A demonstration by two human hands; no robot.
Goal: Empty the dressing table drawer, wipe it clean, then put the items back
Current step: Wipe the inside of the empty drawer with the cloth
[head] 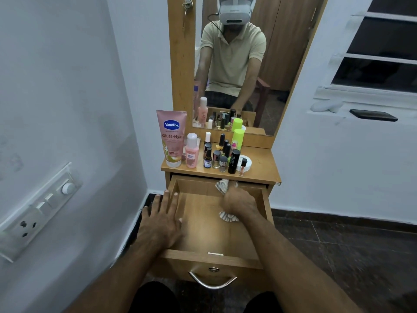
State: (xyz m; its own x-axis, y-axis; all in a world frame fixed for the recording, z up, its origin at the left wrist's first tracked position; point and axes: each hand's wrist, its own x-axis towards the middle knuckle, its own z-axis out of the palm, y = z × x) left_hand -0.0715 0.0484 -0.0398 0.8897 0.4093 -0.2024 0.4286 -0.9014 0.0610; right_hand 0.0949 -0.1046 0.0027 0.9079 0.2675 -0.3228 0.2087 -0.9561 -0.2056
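Note:
The wooden drawer (203, 236) of the dressing table is pulled out and holds nothing but a cloth. My right hand (240, 203) is inside it near the back right, shut on a pale patterned cloth (228, 216) that shows above and below my fist. My left hand (161, 219) lies flat with fingers spread on the drawer's left wall. On the tabletop (259, 168) stand a pink Vaseline tube (172, 137), a pink bottle (191, 151), several nail polish bottles (216, 154), a neon green bottle (238, 138), a black tube (234, 161) and a white jar (247, 163).
A mirror (237, 64) rises behind the tabletop. A white wall with a switch panel (38, 211) is close on the left. A window ledge holding a black phone (373, 115) is at the right. Dark tiled floor (349, 256) lies right of the drawer. The drawer's metal handle (212, 281) faces me.

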